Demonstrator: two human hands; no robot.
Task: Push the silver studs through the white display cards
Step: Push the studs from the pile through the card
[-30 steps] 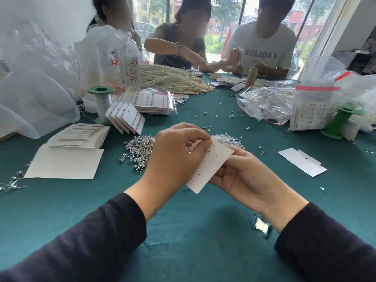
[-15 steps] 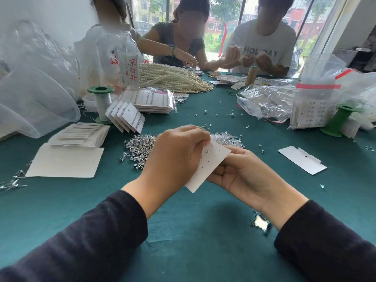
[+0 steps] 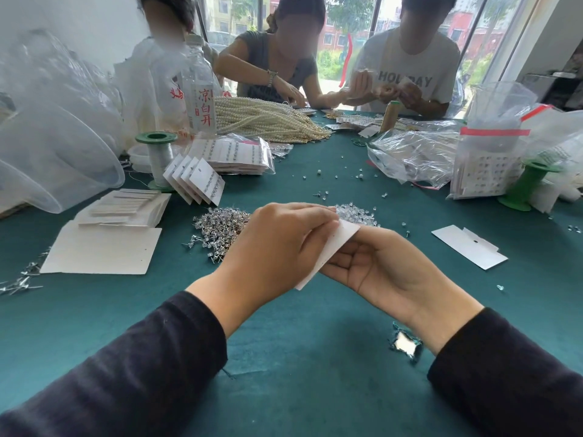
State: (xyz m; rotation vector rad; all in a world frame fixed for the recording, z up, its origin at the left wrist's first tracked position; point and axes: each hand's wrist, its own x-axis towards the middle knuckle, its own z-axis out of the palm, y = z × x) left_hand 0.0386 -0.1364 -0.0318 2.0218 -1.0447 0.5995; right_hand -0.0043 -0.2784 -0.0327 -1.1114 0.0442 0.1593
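Observation:
A white display card (image 3: pixel 334 247) with small holes is held tilted above the green table. My right hand (image 3: pixel 378 266) supports it from beneath, palm up. My left hand (image 3: pixel 277 247) covers its left half, fingertips pinched at the card's upper edge; any stud between them is hidden. Behind my hands lies a heap of silver studs (image 3: pixel 220 225), and a smaller heap of clear backs (image 3: pixel 356 212) lies to its right. Blank cards (image 3: pixel 104 247) are stacked at the left. Filled cards (image 3: pixel 198 181) lean in a fan behind the studs.
Three people work at the far side of the table (image 3: pixel 299 357). Pearl strands (image 3: pixel 268 121), a water bottle (image 3: pixel 200 89), green spools (image 3: pixel 156 156) (image 3: pixel 527 187), plastic bags (image 3: pixel 413 156) and a clear tub (image 3: pixel 53 152) crowd the back. A loose card (image 3: pixel 470 247) lies at right. The cloth has a hole (image 3: pixel 405 343).
My left fingertips have shifted slightly along the card's upper edge, now covering more of it. The card stays in both hands.

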